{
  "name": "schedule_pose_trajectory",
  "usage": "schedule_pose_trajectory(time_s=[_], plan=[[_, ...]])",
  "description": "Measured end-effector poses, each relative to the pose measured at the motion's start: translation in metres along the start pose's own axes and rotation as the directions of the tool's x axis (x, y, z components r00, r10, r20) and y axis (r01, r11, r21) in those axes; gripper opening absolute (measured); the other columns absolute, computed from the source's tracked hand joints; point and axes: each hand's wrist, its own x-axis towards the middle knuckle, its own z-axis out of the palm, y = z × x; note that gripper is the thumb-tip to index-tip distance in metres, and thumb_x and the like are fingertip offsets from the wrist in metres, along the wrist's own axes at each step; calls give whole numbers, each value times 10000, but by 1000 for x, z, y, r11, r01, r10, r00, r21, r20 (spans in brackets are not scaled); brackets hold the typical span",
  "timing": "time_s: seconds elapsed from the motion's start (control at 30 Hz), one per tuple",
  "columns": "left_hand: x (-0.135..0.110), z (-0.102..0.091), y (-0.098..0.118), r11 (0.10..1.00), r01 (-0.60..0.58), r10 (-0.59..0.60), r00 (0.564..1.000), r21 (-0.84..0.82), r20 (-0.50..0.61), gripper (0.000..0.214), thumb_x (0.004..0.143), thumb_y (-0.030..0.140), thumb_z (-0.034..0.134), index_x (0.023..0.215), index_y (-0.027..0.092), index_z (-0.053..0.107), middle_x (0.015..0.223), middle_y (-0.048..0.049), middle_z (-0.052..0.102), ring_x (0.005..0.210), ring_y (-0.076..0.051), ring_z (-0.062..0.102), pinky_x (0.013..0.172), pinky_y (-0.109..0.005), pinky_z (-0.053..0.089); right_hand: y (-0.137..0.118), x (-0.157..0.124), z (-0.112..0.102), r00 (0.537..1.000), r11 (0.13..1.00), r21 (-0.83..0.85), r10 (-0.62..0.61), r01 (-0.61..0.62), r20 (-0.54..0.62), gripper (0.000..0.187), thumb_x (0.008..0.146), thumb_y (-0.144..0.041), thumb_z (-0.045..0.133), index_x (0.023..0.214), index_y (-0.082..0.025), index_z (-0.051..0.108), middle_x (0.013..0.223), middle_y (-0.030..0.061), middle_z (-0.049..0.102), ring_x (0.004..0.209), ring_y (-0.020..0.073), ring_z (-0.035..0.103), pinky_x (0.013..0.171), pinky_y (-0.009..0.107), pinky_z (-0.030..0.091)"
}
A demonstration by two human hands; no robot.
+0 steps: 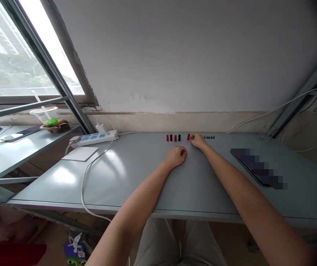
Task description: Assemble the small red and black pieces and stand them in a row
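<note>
Pegs (175, 138) stand upright in a row near the far edge of the grey table (136, 177), five in all: three red and two black. The first four alternate closely, and the last red peg (188, 137) stands a little apart. Just past it sit small dark pieces (209, 137), about five, too tiny to count surely. The right hand (198, 141) lies between them, its fingertips (192, 137) at the last red peg, touching or just beside it; whether they grip it cannot be made out. The left hand (176, 156) rests nearer, curled closed on the tabletop, with nothing showing in it. Off to the sides lie a power strip (93, 139), a white pad (80, 153) and a tablet (258, 168), mostly pixelated.
</note>
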Motion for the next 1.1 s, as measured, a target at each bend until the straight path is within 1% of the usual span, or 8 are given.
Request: schedule_pose_trajectory(time_s=[0.23,0.37,0.47,0.6,0.67,0.77,0.9,1.1], plan=[[1,1,-1,1000,-3,3,1000,-2,2,209,798,219,403,828,173,605,824,-43,632,710,-144,553,660,-253,442,-2,0,-1,1000,1000,-4,3,-3,3,133,707,-124,547,800,-147,640,844,85,661,800,178,595,696,245,426],[0,1,-2,1000,-22,22,1000,1,1,207,803,222,400,830,170,599,839,-49,631,733,-150,560,678,-260,447,1,-2,-5,999,999,-46,16,-14,29,138,728,-211,578,823,-136,644,867,109,659,829,199,601,715,267,429],[0,0,-1,999,-21,21,1000,31,2,210,809,220,393,858,172,591,870,-57,631,773,-159,567,702,-265,447,3,-8,-12,999,991,-134,20,-13,51,178,721,-269,601,819,-127,648,885,136,654,856,229,600,719,295,430],[1,-1,3,992,72,-68,997,101,-35,315,813,220,385,1094,156,510,947,-101,623,842,-203,577,730,-302,446,1,-27,-22,996,975,-222,-5,24,88,157,700,-281,614,774,-147,650,837,132,658,824,239,606,694,307,429],[4,-1,7,981,141,-135,989,133,-56,429,812,207,380,1235,138,398,999,-135,610,891,-227,575,753,-320,441,-4,-39,-25,994,978,-198,-44,63,104,140,715,-291,595,733,-163,649,806,117,661,794,226,608,670,293,425],[10,-3,14,965,218,-211,976,148,-62,592,797,176,395,1358,120,213,1071,-171,582,951,-245,566,787,-327,428,-10,-57,-24,994,988,-122,-91,98,63,150,752,-285,545,719,-177,643,801,96,663,773,198,605,641,264,413],[19,-4,18,956,267,-263,964,122,-51,723,766,149,424,1401,120,80,1076,-189,576,945,-247,576,794,-332,422,-11,-71,-19,996,992,-88,-92,91,-3,168,777,-283,506,778,-182,641,812,87,665,765,194,604,630,264,403],[33,-3,13,934,333,-328,943,132,-53,742,755,138,461,1402,121,98,1043,-193,584,946,-245,577,784,-327,426,-8,-73,-17,993,991,-73,-116,115,-13,160,780,-278,514,792,-184,642,818,80,667,767,181,602,645,252,400]])
